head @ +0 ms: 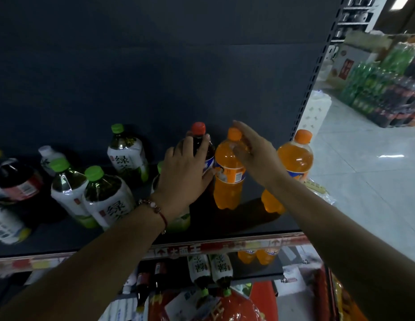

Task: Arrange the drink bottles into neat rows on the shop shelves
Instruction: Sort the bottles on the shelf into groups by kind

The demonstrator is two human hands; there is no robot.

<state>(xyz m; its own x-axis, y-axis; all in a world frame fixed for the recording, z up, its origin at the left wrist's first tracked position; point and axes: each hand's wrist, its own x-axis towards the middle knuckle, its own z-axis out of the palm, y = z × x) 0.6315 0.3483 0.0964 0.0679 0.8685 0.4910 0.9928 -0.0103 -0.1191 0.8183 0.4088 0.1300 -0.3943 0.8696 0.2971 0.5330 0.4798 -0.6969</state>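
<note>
Dark metal is forming the shelf [236,218] and its back panel, and the drink bottles are standing on it in loose groups. Green tea bottles [104,195] with green caps are crowding the left half, some tilting against each other, near a dark bottle with a red label [18,179] at the far left. Two orange soda bottles [228,172] are standing upright on the right, one at the shelf's end post. Between the tea and the sodas, the left hand [185,172] is wrapping its fingers round a dark cola bottle [199,137] with a red cap, just beside the nearer orange bottle. The right hand [252,154] is resting half-open against that orange bottle's shoulder, fingers bending loosely near its cap; whether it is actually gripping, I cannot tell.
</note>
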